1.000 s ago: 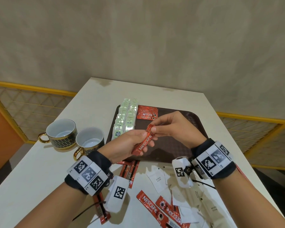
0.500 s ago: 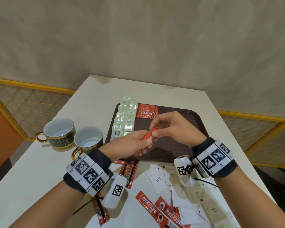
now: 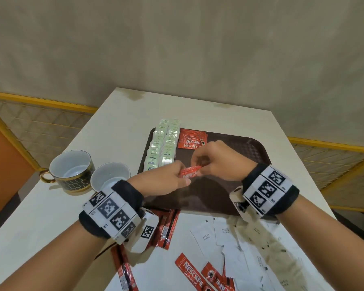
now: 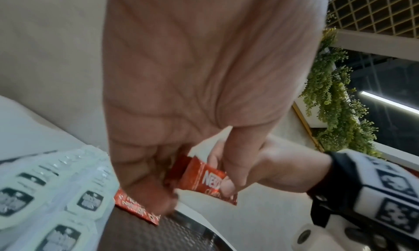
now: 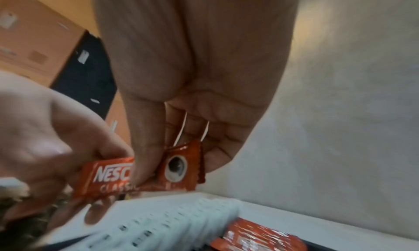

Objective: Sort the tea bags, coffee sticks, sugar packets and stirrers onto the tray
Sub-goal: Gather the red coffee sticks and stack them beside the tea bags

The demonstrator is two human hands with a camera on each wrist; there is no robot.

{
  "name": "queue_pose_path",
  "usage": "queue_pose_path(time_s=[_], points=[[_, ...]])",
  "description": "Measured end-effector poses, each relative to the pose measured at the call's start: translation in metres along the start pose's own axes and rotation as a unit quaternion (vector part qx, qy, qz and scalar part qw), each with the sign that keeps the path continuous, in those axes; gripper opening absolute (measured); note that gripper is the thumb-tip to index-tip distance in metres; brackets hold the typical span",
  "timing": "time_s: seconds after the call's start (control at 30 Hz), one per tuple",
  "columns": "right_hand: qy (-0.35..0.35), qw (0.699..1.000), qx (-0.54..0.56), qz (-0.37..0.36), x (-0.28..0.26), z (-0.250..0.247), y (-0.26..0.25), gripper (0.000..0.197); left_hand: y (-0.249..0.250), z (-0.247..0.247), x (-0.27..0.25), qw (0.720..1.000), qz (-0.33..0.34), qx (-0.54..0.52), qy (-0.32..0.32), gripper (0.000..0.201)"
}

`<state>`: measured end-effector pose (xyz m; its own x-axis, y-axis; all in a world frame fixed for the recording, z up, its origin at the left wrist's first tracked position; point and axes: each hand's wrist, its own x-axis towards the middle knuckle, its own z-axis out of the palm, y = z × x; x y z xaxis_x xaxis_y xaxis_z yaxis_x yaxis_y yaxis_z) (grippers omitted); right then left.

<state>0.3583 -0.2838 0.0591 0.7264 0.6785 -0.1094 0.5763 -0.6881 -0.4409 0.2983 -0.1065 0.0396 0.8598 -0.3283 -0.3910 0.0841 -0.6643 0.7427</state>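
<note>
Your left hand [image 3: 166, 181] pinches one end of a red foil Nescafé coffee stick [image 3: 190, 172], thumb on top and fingers curled beneath. Your right hand [image 3: 221, 162] pinches the other end between thumb and fingertips [image 5: 145, 158], the remaining fingers curled in. The stick is folded between them, held just above the dark brown patterned plastic tray [image 3: 248, 156]. Both wrists angle inward, meeting over the tray's middle. On the tray's far left lie two rows of pale green tea bags [image 3: 164, 145], with a stack of folded red coffee sticks [image 3: 191, 140] just beside them. White sugar packets [image 3: 225, 234] lie loose on the cream table [image 3: 51, 217] near you.
</note>
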Motion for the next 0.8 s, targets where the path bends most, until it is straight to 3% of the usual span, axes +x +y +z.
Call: queue_pose_path(time_s=[0.1, 0.17, 0.3, 0.5, 0.8], points=[[0.053, 0.997, 0.012, 0.064, 0.031, -0.004, 0.033, 0.014, 0.000, -0.005, -0.004, 0.998, 0.008, -0.026, 0.062, 0.026], [0.082, 0.989, 0.027, 0.118, 0.054, 0.000, 0.055, 0.016, -0.007, -0.006, -0.007, 0.995, 0.013, -0.013, 0.099, 0.039], [0.061, 0.980, 0.034, 0.184, 0.096, 0.018, 0.083, 0.021, -0.023, -0.003, -0.010, 0.993, -0.005, -0.015, 0.119, 0.051], [0.049, 0.980, -0.008, 0.194, 0.124, 0.028, 0.100, 0.022, -0.034, -0.005, -0.016, 0.991, -0.020, -0.039, 0.127, 0.048], [0.048, 0.980, -0.034, 0.192, 0.120, 0.031, 0.107, 0.025, -0.032, -0.007, -0.014, 0.988, -0.020, -0.044, 0.145, 0.045]])
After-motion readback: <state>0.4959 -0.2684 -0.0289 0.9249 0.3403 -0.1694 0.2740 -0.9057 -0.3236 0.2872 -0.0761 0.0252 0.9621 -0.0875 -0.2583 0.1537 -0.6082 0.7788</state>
